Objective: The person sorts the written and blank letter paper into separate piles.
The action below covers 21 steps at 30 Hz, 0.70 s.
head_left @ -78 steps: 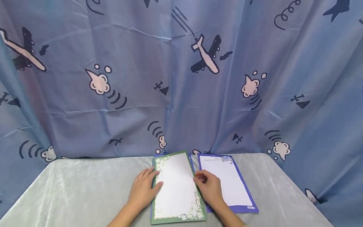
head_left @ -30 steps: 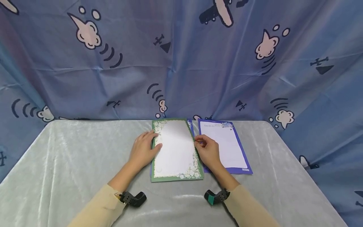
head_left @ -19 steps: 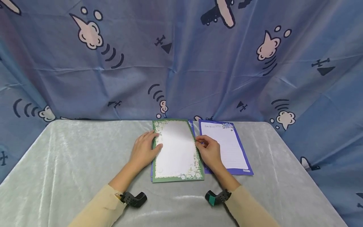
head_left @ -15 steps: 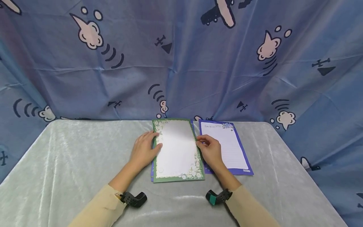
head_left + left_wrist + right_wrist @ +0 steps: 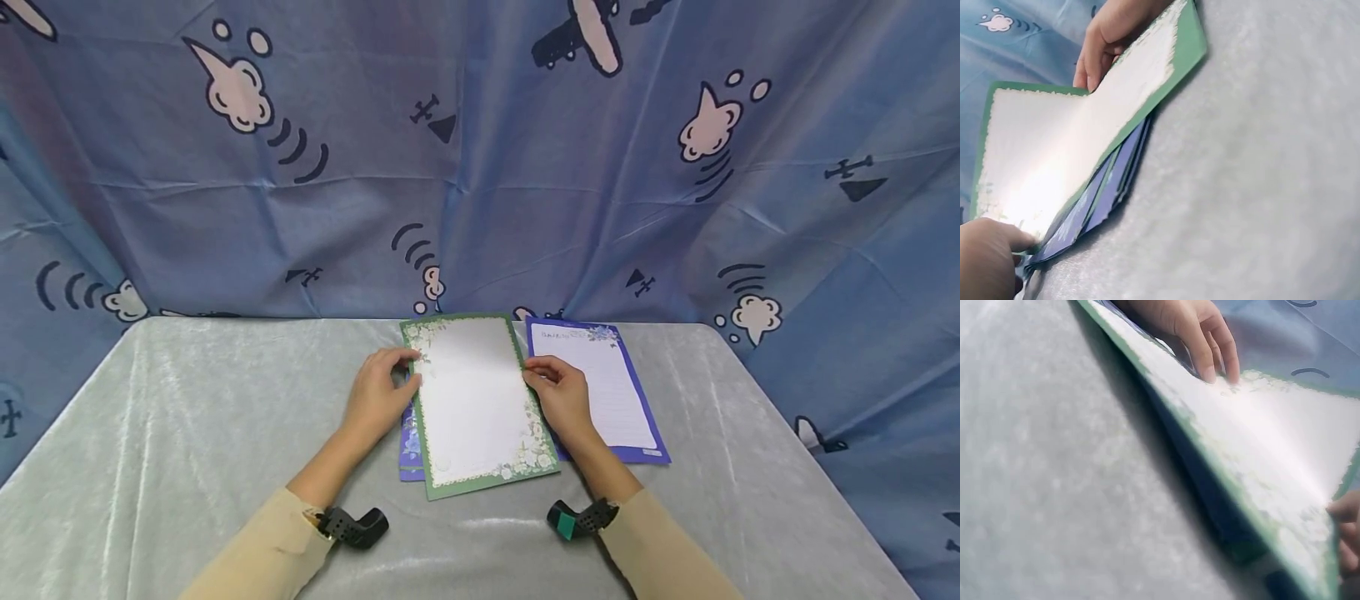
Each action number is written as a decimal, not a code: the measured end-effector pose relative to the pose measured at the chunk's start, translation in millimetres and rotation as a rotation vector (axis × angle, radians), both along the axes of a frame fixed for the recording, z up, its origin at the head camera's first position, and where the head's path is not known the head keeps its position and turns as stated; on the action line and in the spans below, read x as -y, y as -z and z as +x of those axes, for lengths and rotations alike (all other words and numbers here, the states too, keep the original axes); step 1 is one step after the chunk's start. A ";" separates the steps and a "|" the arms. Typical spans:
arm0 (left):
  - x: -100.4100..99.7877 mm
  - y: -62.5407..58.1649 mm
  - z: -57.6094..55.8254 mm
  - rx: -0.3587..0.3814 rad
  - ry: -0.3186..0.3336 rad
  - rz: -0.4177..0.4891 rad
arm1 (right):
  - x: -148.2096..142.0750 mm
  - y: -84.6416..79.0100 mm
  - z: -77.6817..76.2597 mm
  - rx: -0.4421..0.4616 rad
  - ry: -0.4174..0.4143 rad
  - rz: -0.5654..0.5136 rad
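A green-bordered sheet of letter paper (image 5: 480, 392) with a flower print is raised and bowed above a stack of purple and green sheets (image 5: 410, 450). My left hand (image 5: 375, 392) pinches its left edge between thumb and fingers; in the left wrist view the left thumb (image 5: 1013, 236) lies on the white face. At the opposite edge, my right hand (image 5: 561, 398) pinches the paper with thumb and fingertips. The left wrist view shows the stack's fanned purple edges (image 5: 1094, 194) beneath the sheet. Most of the stack is covered.
To the right lies a purple-bordered sheet (image 5: 618, 400) with lines and a blue flower corner, partly behind my right hand. A pale velvety cloth covers the table (image 5: 225, 417). A blue patterned curtain (image 5: 360, 108) hangs behind the table's far edge.
The green-bordered sheet has shifted right and turned, its near end swinging rightward off the stack, baring purple sheets at the left. Left fingers have drawn back to its edge. Earlier, the head view tilted downward.
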State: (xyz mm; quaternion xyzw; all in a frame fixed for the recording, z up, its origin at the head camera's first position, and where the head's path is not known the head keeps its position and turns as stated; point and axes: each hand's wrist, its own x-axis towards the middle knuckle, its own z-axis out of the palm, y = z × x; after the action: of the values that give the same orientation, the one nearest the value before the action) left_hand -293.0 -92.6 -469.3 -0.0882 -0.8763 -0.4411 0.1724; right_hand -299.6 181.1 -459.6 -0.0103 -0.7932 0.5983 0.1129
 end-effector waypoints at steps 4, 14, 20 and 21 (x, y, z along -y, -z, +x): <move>0.5 1.1 -1.9 0.016 0.013 0.101 | -0.2 -0.4 1.0 -0.010 -0.008 0.001; 2.2 -1.2 -3.5 0.040 -0.015 0.262 | 1.3 -3.7 0.4 0.041 -0.058 0.021; 4.6 -8.3 -4.4 0.051 -0.010 0.291 | -0.2 -10.9 4.1 0.025 -0.117 0.107; 5.3 -10.0 -4.6 0.049 -0.005 0.296 | -0.2 -13.7 4.8 0.017 -0.125 0.123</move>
State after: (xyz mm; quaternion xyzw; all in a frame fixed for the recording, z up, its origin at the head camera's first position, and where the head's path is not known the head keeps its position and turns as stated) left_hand -297.6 -97.9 -459.3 -0.0491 -0.8059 -0.5669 0.1633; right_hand -294.8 181.3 -445.9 0.0412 -0.8285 0.5542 0.0690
